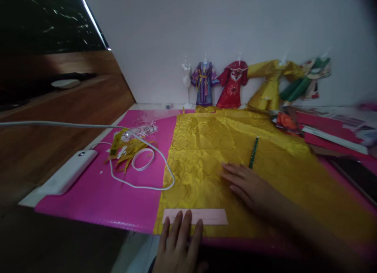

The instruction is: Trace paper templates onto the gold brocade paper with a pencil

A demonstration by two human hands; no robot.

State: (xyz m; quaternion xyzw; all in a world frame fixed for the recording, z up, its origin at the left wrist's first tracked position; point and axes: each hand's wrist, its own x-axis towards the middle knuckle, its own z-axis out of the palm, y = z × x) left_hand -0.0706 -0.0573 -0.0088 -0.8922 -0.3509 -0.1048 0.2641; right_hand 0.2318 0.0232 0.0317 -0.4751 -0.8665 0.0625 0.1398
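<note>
Yellow patterned fabric (200, 147) lies spread over a pink mat. A pale pink paper strip (210, 217) rests on the fabric near its front edge. My left hand (181, 241) is open, its fingertips flat on the left part of the strip. Further right and back, my right hand (250, 186) lies open on the fabric with its fingers pointing left and nothing held. A dark green pencil with light dots (253, 152) sits on the fabric just behind my right hand.
On the pink mat (132, 208) at left are a white cable (141, 186), a tape roll (143, 160), yellow scraps (129, 147) and a white power strip (78, 167). Small dresses (205, 84) stand along the wall. Red paper (326, 125) and a dark phone (353, 174) lie right.
</note>
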